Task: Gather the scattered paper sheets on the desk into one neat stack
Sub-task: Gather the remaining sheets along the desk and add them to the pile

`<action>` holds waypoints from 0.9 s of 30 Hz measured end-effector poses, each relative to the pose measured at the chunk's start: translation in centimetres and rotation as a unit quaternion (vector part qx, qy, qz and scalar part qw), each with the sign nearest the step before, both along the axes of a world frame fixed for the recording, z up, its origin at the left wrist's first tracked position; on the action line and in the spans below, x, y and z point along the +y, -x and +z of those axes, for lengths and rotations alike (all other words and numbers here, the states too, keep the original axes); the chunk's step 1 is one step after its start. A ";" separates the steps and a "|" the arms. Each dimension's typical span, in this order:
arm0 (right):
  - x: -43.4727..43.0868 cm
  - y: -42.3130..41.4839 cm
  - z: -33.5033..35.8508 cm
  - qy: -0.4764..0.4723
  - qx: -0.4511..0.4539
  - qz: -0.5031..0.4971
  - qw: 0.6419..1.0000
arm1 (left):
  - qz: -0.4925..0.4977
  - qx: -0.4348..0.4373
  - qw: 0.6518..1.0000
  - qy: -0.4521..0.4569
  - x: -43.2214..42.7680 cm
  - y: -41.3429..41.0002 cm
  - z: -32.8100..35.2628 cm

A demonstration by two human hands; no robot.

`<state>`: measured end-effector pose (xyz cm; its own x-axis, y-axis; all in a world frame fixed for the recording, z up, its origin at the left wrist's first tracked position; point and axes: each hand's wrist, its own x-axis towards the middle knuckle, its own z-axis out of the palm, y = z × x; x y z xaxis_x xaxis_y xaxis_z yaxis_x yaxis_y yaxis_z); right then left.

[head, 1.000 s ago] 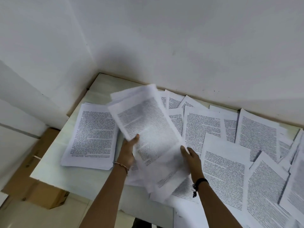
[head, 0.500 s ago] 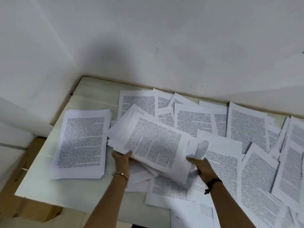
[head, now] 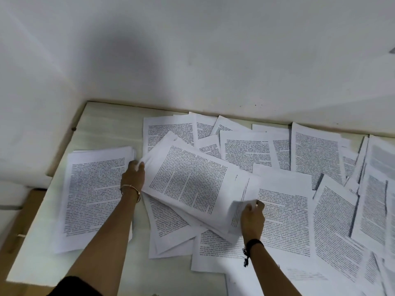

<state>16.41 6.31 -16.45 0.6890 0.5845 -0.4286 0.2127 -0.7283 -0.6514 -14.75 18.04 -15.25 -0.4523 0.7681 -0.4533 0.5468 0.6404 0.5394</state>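
Holding a bundle of sheets (head: 192,182) mid-frame, the left hand (head: 133,175) and right hand (head: 252,218) each grip an edge. One stack (head: 96,189) lies at left; many loose sheets (head: 316,154) wait at right, so lots is left.

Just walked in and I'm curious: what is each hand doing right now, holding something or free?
Left hand: closed, gripping the paper bundle at its left edge.
Right hand: closed, pinching the same bundle's right corner.

One head-worn wide-angle camera looks forward and down, close over the desk (head: 111,129), toward the wall (head: 213,60).
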 end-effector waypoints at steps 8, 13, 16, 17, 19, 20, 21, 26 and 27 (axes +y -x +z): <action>0.2 4.8 0.0 -0.026 0.011 0.041 0.999 | -0.069 0.067 0.995 -0.026 0.1 -0.1 -0.8; 1.0 7.4 -0.1 -0.021 0.029 0.070 0.997 | -0.080 0.039 0.996 0.029 -0.2 -0.9 -0.7; 2.0 7.9 0.1 -0.032 0.029 0.057 0.997 | -0.088 0.012 0.996 0.029 -0.6 -0.5 -0.7; 2.3 7.9 0.1 -0.026 0.029 0.048 0.998 | -0.090 -0.002 0.996 0.025 -0.7 -0.3 -0.6; 2.3 8.0 -0.4 -0.012 0.040 0.084 0.996 | -0.094 -0.028 0.995 0.008 -0.9 -0.1 -0.3; 2.3 8.0 -0.6 -0.007 0.051 0.101 0.994 | -0.090 -0.041 0.995 -0.008 -1.0 0.0 -0.1; 2.2 7.9 -0.5 -0.004 0.063 0.102 0.993 | -0.085 -0.057 0.994 -0.024 -1.1 0.1 0.3; 3.6 5.2 1.2 -0.070 -0.053 0.092 0.992 | -0.148 -0.144 0.977 -0.056 -0.8 0.6 2.5; 4.2 4.8 1.7 -0.093 -0.069 0.139 0.984 | -0.166 -0.165 0.971 -0.052 -0.6 0.6 2.9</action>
<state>11.59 10.54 -14.72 0.5362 0.8176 -0.2098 0.4823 -0.5007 -0.7188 -15.35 17.45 -12.35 -0.0152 0.8960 -0.4438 0.5012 0.3908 0.7720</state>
